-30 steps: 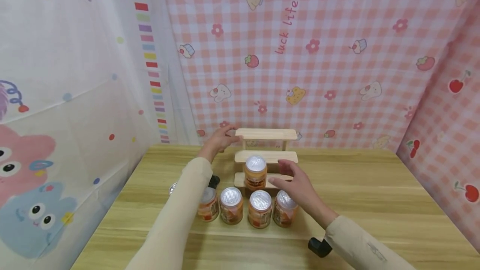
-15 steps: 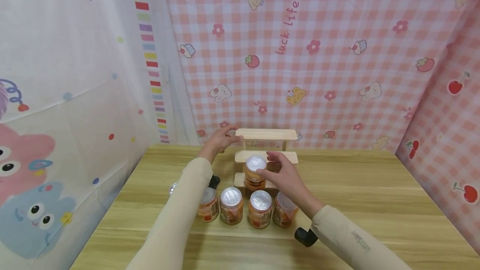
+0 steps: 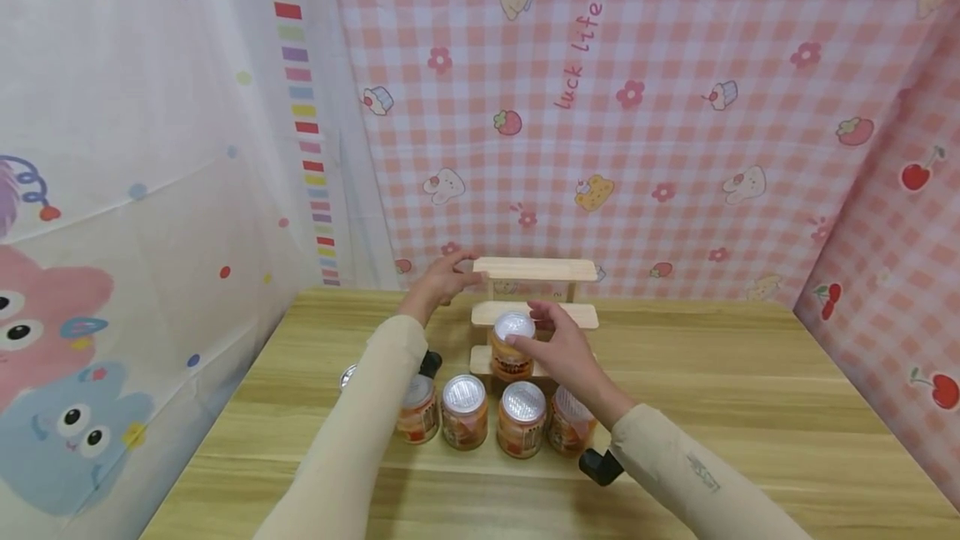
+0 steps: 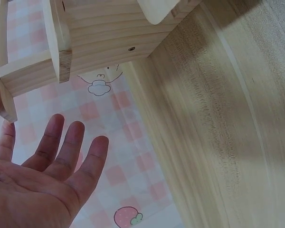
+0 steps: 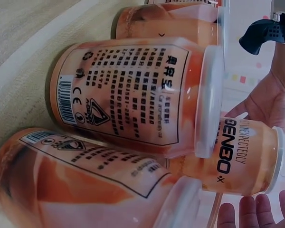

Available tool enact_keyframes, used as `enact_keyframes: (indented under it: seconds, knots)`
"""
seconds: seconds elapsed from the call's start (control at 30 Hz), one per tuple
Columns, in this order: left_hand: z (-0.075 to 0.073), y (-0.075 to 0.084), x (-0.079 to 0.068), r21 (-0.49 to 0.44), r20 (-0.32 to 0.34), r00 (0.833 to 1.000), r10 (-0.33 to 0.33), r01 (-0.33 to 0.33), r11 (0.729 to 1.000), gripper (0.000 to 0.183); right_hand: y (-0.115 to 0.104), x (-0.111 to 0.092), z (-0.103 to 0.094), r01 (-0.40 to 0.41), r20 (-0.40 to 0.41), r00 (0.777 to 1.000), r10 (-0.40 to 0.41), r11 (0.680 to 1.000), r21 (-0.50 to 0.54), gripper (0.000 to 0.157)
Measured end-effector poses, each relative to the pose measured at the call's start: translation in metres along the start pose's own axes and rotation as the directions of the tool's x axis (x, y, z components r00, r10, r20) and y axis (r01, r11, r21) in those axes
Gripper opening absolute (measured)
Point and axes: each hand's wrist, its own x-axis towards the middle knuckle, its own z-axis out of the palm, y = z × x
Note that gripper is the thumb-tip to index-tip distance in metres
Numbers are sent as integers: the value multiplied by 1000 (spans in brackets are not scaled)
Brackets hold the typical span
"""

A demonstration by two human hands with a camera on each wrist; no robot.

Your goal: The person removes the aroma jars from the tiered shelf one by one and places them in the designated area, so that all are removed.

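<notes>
A small three-tier wooden rack (image 3: pixel 534 270) stands near the back of the table. My left hand (image 3: pixel 441 283) pinches the left end of its top board between thumb and index finger, while the other fingers (image 4: pixel 69 152) spread free. An orange can (image 3: pixel 513 363) with a silver lid stands upright at the lowest board; "BENBO" shows on its side in the right wrist view. Around its right side curves my right hand (image 3: pixel 572 357), thumb overlapping the lid's front edge and fingers behind. In the right wrist view the fingertips (image 5: pixel 247 208) are right beside the can, a slight gap showing.
Several similar orange cans stand in a row before the rack, including one left of centre (image 3: pixel 464 423) and one in the middle (image 3: pixel 522 427). My left sleeve (image 3: pixel 337 432) partly hides the leftmost ones. A pink checked cloth (image 3: pixel 675 132) hangs behind the wooden table (image 3: pixel 712 407).
My right hand has moved left from beside the can to close around it. The left hand keeps its place on the rack, and the cans have not moved.
</notes>
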Motion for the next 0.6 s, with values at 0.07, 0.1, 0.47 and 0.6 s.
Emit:
enact_keyframes:
  seconds: [0.07, 0.1, 0.47, 0.6]
  knots:
    - [0, 0, 0, 0, 1, 1000, 0, 0, 1000, 50, 1, 1, 1, -5, 1, 1000, 5, 1000, -9, 68]
    - [0, 0, 0, 0, 2, 1000, -2, 2, 1000, 51, 2, 2, 1, -7, 3, 1000, 7, 1000, -14, 68]
    - [-1, 1, -3, 18, 9, 1000, 6, -6, 1000, 54, 6, 6, 9, 12, 14, 1000, -11, 998, -63, 70]
    - [-1, 0, -2, 11, 16, 1000, 0, 0, 1000, 55, 8, 8, 10, 9, 23, 1000, -7, 996, -89, 70]
